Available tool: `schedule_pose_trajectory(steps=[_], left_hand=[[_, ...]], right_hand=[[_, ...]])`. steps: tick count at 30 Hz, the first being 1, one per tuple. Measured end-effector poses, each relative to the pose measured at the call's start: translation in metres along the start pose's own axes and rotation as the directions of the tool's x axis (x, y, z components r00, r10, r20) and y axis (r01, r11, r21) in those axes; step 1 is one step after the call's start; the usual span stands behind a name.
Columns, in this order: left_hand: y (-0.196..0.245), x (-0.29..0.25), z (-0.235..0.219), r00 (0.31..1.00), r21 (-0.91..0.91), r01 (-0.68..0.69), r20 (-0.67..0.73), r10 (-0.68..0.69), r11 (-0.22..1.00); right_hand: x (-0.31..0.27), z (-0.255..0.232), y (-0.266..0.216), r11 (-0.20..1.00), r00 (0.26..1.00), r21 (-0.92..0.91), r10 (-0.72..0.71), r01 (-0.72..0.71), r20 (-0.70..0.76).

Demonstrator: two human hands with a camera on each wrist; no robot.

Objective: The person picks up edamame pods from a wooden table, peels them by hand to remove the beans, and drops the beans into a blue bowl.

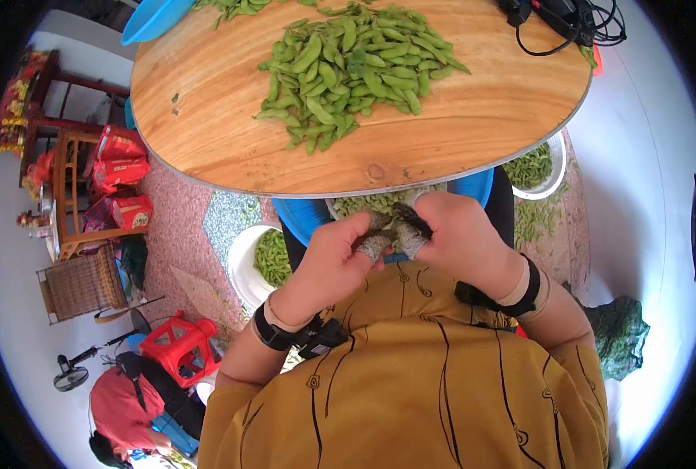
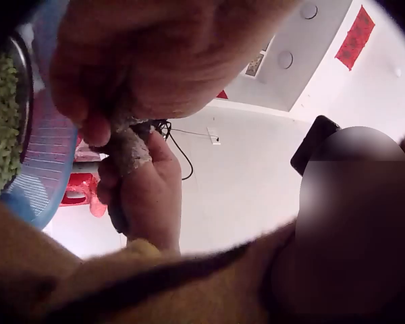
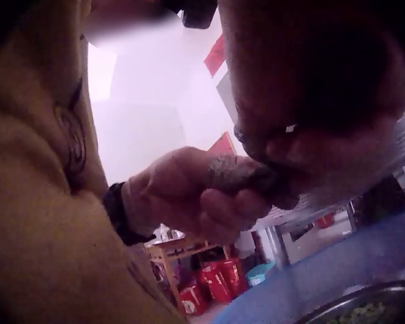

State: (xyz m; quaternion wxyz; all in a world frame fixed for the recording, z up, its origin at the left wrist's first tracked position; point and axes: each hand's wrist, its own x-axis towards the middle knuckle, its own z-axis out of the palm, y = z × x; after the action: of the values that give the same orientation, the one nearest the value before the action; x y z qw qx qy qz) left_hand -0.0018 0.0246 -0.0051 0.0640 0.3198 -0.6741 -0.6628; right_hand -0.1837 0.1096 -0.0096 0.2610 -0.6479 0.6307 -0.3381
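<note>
Both hands meet in front of the body, fingertips together, just past the table's near edge. My left hand [image 1: 335, 252] and my right hand [image 1: 467, 238] pinch a small greenish soybean pod [image 1: 396, 224], mostly hidden by the fingers. Grey, soiled wraps cover the thumbs, and dark stains mark the fingertips. Below the hands is a metal-rimmed bowl of shelled green beans [image 2: 1, 128], within a blue plastic basin [image 1: 479, 186]. A large heap of soybean pods [image 1: 348, 70] lies on the round wooden table [image 1: 207, 141] ahead.
White buckets with green pods or husks stand left [image 1: 242, 270] and right [image 1: 557, 168] of the legs. Black cables [image 1: 582, 27] and a blue bowl [image 1: 154, 19] sit at the table's far sides. At lower left are a red stool [image 1: 180, 344] and another person [image 1: 129, 406] bending.
</note>
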Motion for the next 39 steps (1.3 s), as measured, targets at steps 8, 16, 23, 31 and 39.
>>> schedule_pose_trajectory(steps=[8,16,23,31,39], left_hand=[[-0.013,-0.012,-0.011,0.973,-0.003,0.144,-0.181,-0.142,0.990],[0.001,-0.006,-0.005,0.912,0.401,-0.388,0.042,0.407,0.829],[0.004,-0.025,-0.025,0.984,-0.296,-0.057,0.146,0.104,0.954],[-0.071,-0.096,-0.074,0.898,0.765,0.288,-0.425,0.115,0.577],[-0.036,-0.072,-0.066,0.827,0.570,0.152,-0.521,0.212,0.808]], right_hand=[[-0.008,0.010,-0.001,0.961,0.998,-0.276,-0.043,0.032,-0.036],[0.006,-0.014,-0.020,0.887,0.943,0.338,0.247,-0.313,0.224],[0.002,-0.012,-0.018,0.742,0.928,0.568,0.206,-0.355,0.311],[0.062,0.007,-0.029,0.993,0.983,-0.098,-0.079,0.063,-0.168],[0.107,0.023,-0.018,0.969,0.899,-0.245,-0.111,0.003,-0.425]])
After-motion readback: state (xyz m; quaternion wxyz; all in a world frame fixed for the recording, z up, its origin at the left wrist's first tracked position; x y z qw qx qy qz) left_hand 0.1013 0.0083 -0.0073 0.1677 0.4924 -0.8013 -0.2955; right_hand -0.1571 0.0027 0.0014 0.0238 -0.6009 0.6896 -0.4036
